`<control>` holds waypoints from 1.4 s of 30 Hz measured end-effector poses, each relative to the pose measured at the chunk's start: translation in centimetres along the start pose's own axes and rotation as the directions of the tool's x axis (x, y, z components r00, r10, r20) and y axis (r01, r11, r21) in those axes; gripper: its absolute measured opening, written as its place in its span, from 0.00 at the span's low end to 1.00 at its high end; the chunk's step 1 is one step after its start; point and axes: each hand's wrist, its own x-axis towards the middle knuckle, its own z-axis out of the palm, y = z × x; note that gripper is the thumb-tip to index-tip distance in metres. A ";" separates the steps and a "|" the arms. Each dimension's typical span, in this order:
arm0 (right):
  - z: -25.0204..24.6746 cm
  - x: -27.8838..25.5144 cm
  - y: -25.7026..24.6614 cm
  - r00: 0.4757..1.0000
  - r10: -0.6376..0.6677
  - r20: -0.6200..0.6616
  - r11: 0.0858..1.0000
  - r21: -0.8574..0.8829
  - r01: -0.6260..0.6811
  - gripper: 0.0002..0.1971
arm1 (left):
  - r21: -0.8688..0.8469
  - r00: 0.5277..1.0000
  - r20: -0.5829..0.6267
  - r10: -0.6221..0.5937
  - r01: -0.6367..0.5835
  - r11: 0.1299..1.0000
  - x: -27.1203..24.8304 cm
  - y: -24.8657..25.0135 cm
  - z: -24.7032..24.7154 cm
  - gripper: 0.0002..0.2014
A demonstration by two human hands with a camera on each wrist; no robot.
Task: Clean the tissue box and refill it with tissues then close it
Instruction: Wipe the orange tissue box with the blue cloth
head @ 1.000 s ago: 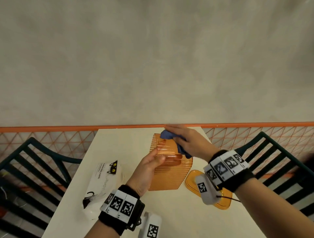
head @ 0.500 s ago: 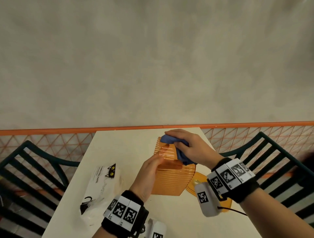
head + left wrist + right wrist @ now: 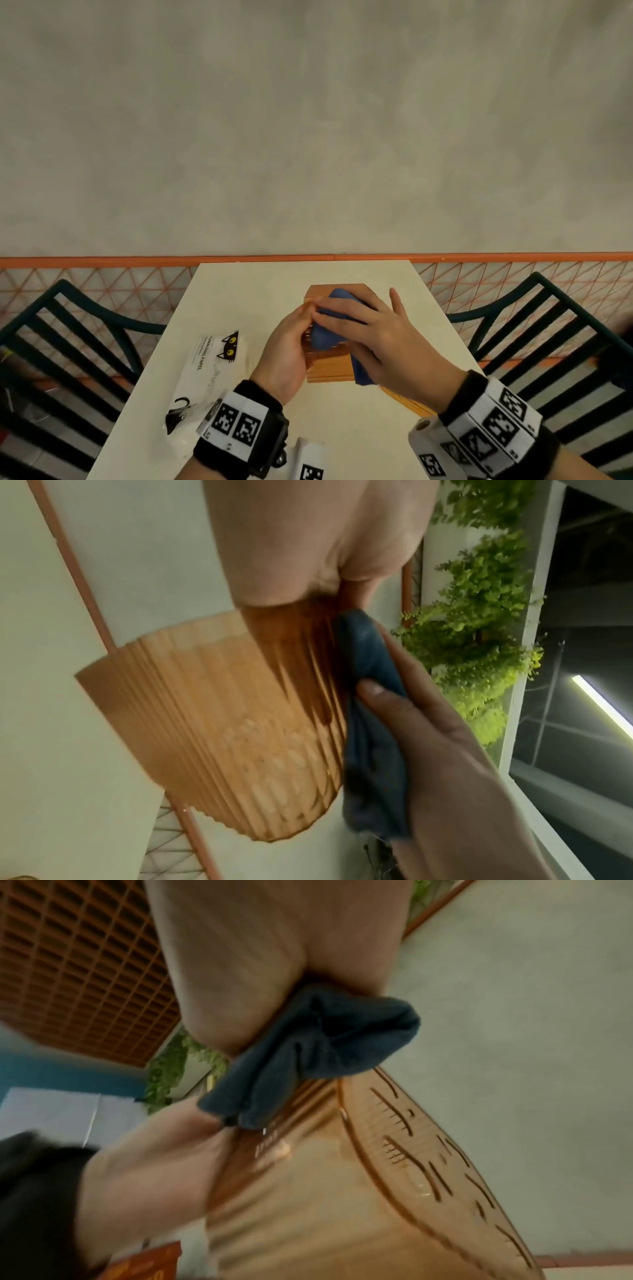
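Observation:
An orange ribbed tissue box (image 3: 330, 363) stands on the cream table (image 3: 239, 298), open and without its lid. My left hand (image 3: 291, 342) grips its left side, fingers curled round the wall. My right hand (image 3: 363, 329) lies over the top and holds a blue cloth (image 3: 325, 337) against the box. In the left wrist view the right thumb pinches the cloth (image 3: 369, 750) against the ribbed box (image 3: 212, 723). The right wrist view shows the bunched cloth (image 3: 308, 1047) under the palm on the box (image 3: 342, 1191). The orange lid (image 3: 407, 402) lies flat beside the box, mostly hidden by my right wrist.
A white tissue pack (image 3: 212, 370) with a black cat print lies on the table's left part. Dark green chairs stand at the left (image 3: 68, 342) and right (image 3: 548, 325). An orange mesh railing (image 3: 102, 284) and a grey wall run behind the table's far edge.
My right hand has slid the cloth from the box's far top edge across toward my left hand. The left hand has turned the box while keeping its grip.

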 end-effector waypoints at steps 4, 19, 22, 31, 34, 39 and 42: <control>-2.3 2.3 2.6 0.973 0.215 0.082 0.874 0.428 -0.229 0.21 | 0.168 0.997 0.019 0.078 -0.080 0.983 -0.4 -0.3 0.2 0.12; -1.9 3.1 5.5 0.883 0.381 0.273 0.689 0.553 -0.468 0.20 | 0.335 0.986 0.102 0.128 -0.156 0.929 -2.7 -0.1 1.5 0.16; -2.0 2.7 5.2 0.901 0.360 0.242 0.678 0.596 -0.431 0.19 | 0.328 0.986 0.084 0.145 -0.165 0.930 -2.9 -0.1 1.8 0.16; -2.9 1.3 2.4 0.992 0.095 -0.080 0.891 0.451 -0.049 0.22 | 0.020 0.993 0.119 0.003 -0.005 1.000 -2.4 -0.6 2.0 0.17; -2.2 -0.2 0.4 1.000 -0.025 0.014 0.985 0.171 0.022 0.22 | 0.049 0.995 0.095 0.014 -0.019 0.999 -2.6 -0.4 1.5 0.15; -2.5 1.3 2.8 0.994 0.086 0.065 0.980 0.173 -0.096 0.26 | 0.017 0.991 0.117 -0.063 0.062 0.998 -2.6 -0.4 1.3 0.21; -3.5 3.1 4.9 0.964 0.265 -0.009 0.951 0.169 -0.260 0.26 | 0.037 0.978 0.172 -0.114 0.109 0.993 -2.6 -0.3 1.4 0.24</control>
